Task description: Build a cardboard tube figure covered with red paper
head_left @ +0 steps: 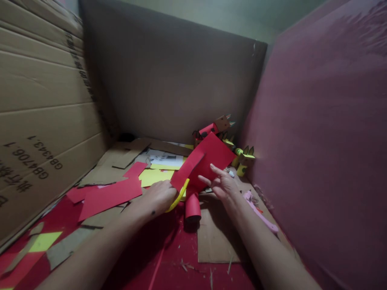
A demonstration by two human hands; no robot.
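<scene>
My left hand (160, 195) is closed at the lower left corner of a red paper sheet (216, 155), its fingertips hidden. A narrow red strip (190, 165) runs along the sheet's left side, with a dark line between them. Beside my left hand is a curved yellow piece (180, 197); whether it is a scissor handle I cannot tell. My right hand (223, 184) has its fingers spread, with fingertips over the lower right of the sheet. Below the sheet, a red paper tube (192, 206) rests near a brown cardboard piece (219, 237).
Red paper pieces (111, 198), yellow paper (155, 177) and cardboard scraps (130, 153) cover the left. Behind the sheet lies a red paper figure (208, 129); yellow figures (243, 161) stand to its right. A pink tool (263, 215) lies near the pink wall (320, 153). Cardboard (51, 96) rises at left.
</scene>
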